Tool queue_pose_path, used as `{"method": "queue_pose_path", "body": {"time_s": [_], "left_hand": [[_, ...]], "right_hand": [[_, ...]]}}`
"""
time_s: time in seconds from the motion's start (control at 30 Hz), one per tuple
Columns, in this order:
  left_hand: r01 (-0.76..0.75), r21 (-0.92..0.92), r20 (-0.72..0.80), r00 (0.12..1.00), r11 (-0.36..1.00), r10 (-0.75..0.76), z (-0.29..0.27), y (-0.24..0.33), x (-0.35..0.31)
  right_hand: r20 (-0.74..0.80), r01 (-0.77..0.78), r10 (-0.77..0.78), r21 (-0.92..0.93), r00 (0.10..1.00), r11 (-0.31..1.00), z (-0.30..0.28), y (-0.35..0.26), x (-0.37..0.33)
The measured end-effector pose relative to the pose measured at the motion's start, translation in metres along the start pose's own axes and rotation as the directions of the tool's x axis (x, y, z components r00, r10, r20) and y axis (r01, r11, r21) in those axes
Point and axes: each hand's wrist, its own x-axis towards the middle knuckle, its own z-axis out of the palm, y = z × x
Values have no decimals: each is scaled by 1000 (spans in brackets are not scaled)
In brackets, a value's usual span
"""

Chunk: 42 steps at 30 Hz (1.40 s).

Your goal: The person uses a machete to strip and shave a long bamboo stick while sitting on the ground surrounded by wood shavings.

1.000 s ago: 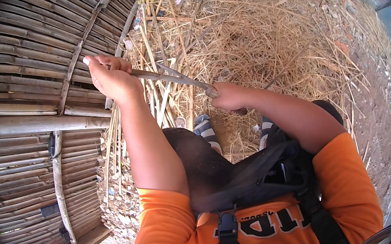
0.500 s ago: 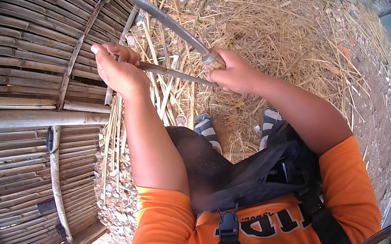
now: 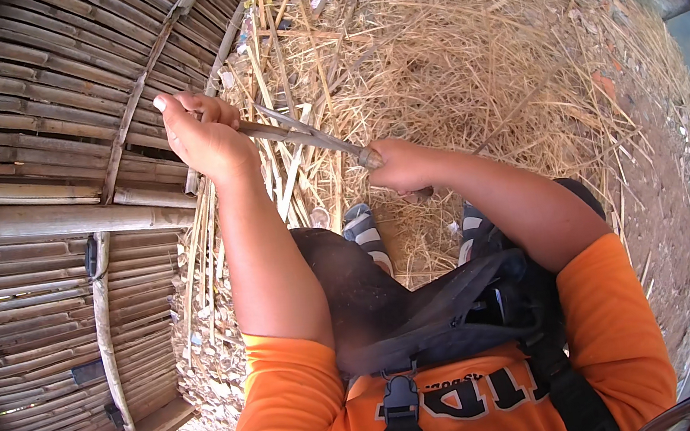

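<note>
A person in an orange shirt stands over dry straw beside a bamboo wall. The left hand is closed around one end of a thin bamboo strip. The right hand grips a knife, whose blade, raised high half a second ago, now lies low along the strip, suggesting a shaving stroke just made.

A bamboo wall closed off the whole left of the frame. Loose bamboo strips leaned against it at upper centre, crowding that gap. Open room lay right of centre, over the straw-covered ground.
</note>
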Motion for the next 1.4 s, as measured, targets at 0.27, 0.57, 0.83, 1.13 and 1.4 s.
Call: {"method": "queue_pose_path", "body": {"time_s": [0.27,0.57,0.83,1.13,1.4], "left_hand": [[33,-8,98,995,999,-32,0,1,-4],[23,-17,122,992,1000,-21,2,-2,-5],[2,17,76,997,1000,-3,4,2,-4],[-12,2,45,999,1000,12,7,-2,-3],[-22,-12,83,996,1000,23,5,-3,-2]], "right_hand": [[-153,79,-119,-245,981,966,-16,-14,-5],[-222,156,-139,60,965,986,-25,-33,-24],[-22,126,-125,50,992,991,1,-2,0],[-154,63,-103,-247,983,967,-1,17,10],[-319,304,-318,-96,893,948,-18,-17,-4]]}}
